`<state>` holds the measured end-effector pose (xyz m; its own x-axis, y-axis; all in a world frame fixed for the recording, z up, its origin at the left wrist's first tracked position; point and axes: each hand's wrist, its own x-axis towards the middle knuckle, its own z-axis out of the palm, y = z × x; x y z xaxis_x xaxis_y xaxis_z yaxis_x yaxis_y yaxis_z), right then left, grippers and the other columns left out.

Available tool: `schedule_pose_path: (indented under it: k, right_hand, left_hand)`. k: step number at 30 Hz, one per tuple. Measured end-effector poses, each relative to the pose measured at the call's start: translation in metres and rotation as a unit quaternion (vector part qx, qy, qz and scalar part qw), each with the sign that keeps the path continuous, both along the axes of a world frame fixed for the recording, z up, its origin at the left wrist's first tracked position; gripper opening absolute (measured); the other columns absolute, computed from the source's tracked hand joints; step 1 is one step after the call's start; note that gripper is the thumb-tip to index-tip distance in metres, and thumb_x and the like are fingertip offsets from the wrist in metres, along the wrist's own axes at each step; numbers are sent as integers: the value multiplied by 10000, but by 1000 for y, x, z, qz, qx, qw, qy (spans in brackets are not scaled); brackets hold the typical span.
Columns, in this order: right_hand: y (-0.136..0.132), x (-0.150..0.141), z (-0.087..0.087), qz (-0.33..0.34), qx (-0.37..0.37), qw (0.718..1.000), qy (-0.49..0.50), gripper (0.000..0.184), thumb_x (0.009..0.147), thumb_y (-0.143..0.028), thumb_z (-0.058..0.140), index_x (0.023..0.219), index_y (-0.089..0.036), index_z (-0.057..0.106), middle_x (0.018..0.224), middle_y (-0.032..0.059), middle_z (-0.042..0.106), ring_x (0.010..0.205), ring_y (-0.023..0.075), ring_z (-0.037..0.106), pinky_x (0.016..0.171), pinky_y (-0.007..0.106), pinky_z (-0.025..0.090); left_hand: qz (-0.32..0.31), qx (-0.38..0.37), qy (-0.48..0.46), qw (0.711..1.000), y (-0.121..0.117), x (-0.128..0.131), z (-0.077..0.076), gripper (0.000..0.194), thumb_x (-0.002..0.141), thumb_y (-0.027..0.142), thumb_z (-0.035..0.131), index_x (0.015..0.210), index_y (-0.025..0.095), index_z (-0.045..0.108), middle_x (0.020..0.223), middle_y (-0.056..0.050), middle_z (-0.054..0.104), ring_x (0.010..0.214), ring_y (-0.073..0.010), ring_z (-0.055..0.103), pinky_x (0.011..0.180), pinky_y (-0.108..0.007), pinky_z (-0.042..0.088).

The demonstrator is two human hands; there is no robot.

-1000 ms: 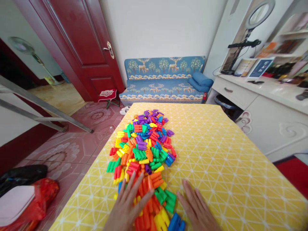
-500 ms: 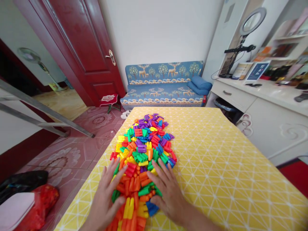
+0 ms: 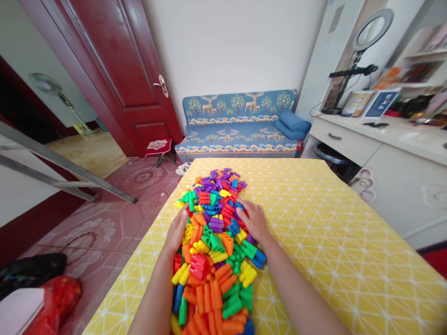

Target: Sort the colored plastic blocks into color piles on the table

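Note:
A long heap of small plastic building blocks [image 3: 214, 242] in red, orange, yellow, green, blue and purple lies on a table with a yellow patterned cloth [image 3: 324, 232]. My left hand [image 3: 177, 229] rests flat against the heap's left side, fingers stretched out. On the right flank lies my right hand [image 3: 253, 219], fingers extended onto the blocks. Both forearms run along the pile's near part. Neither hand grips a block.
A blue sofa [image 3: 240, 121] stands behind the table, a dark red door [image 3: 115, 70] to the left. A white cabinet [image 3: 387, 158] with a ring light [image 3: 372, 30] lines the right side. A red bag [image 3: 56, 298] lies on the tiled floor at the left.
Both hands have slid forward along the pile's sides, from its near end to its middle. The blocks between them are bunched into a narrower, taller heap.

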<state>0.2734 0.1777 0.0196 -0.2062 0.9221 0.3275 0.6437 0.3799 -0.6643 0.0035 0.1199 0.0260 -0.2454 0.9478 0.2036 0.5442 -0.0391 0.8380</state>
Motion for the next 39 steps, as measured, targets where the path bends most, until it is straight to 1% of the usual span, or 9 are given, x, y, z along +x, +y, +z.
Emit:
schedule_pose_path:
  k: [7,15,20,22,24,29,32,35,39]
  right_hand:
    - [-16,18,0,21,-58,976,210,461,889,-548,473,1239,-275,598,1293,48,604,1210,246,529,1056,447,377]
    - [-25,39,12,60,-143,877,455,485,901,-545,447,1278,-260,557,1288,53,613,1178,243,575,1007,423,450]
    - [-21,49,10,1,-140,861,489,344,837,-538,562,941,-238,694,945,24,726,887,219,674,768,342,546]
    - [-18,53,7,-9,-148,848,509,330,826,-537,583,844,-228,698,832,10,722,766,202,673,706,327,546]
    - [-13,56,2,-14,-146,838,526,376,837,-562,555,848,-219,707,824,18,727,750,210,675,715,346,546]
    - [23,63,-15,-39,-90,866,490,470,846,-606,504,996,-217,721,1066,44,719,1070,264,623,991,430,444]
    - [54,63,-14,-12,-100,901,422,502,826,-645,508,1085,-261,702,1229,28,655,1253,275,503,1101,464,329]
    - [78,56,-6,74,-160,908,380,527,818,-677,497,1154,-309,668,1291,5,616,1308,267,452,1121,467,308]
    - [85,41,-4,105,-179,926,316,562,791,-654,572,1255,-338,597,1403,-26,516,1363,263,377,1160,478,226]
  left_hand:
    - [-58,20,-119,991,6,75,21,557,949,538,328,1324,183,538,1406,-79,517,1349,-230,409,1137,-411,298]
    - [-22,49,-31,998,16,149,36,509,940,504,394,1343,222,526,1375,-102,538,1320,-245,439,1122,-462,299]
    - [-177,38,69,981,10,181,64,476,896,523,485,1302,291,579,1445,-104,463,1416,-343,254,1134,-612,104]
    - [-285,60,68,954,11,170,81,393,911,486,482,1224,308,640,1354,-64,568,1362,-303,379,1153,-560,132]
    - [-290,90,42,952,20,138,91,357,923,462,472,1134,281,696,1181,-46,687,1202,-255,565,1157,-498,194]
    - [85,145,8,986,69,14,65,484,866,526,513,1166,180,670,1239,-98,650,1201,-276,556,1070,-429,371]
    - [138,55,-25,989,93,-32,31,557,866,566,475,1212,160,635,1302,-126,604,1284,-296,482,1101,-436,324]
    - [66,14,-61,996,100,-37,10,574,874,607,424,1180,178,652,1241,-115,646,1242,-292,525,1080,-461,349]
    - [-22,19,-52,998,102,-9,6,496,859,587,463,1085,208,690,1266,-83,628,1246,-257,513,1103,-435,316]
